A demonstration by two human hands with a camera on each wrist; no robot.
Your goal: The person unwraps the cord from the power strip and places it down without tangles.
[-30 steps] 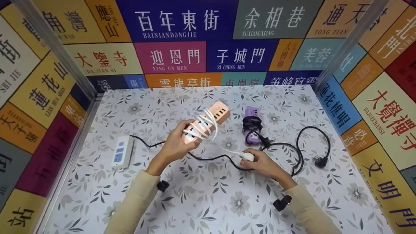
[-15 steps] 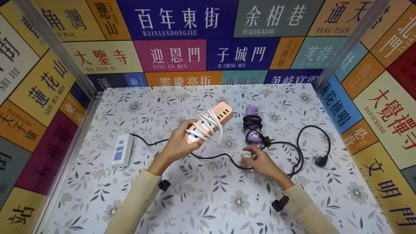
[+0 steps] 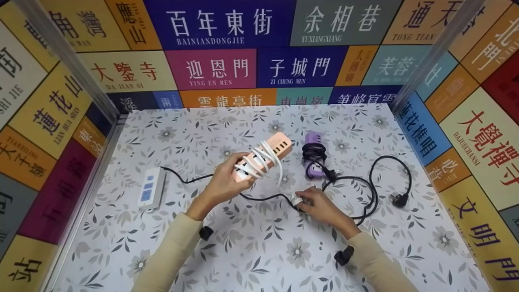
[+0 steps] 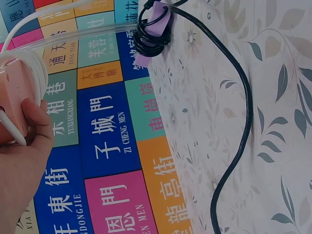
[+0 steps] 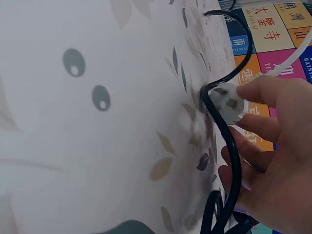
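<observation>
My left hand grips the lower end of a peach power strip, tilted above the table. White cord is wound round its middle in several loops. In the left wrist view the thumb presses the side of the strip. My right hand pinches the white plug of that cord between thumb and fingers, low over the table. The plug's prongs face the right wrist camera. A black cable runs right beside the plug; whether they touch I cannot tell.
A white power strip lies on the left, its black cable crossing the table beneath my hands to a black plug at the right. A purple power strip wrapped in black cord lies behind my right hand. Printed panels wall the table.
My right hand has moved left and slightly toward me with the white plug. The peach strip in my left hand has shifted a little right and down.
</observation>
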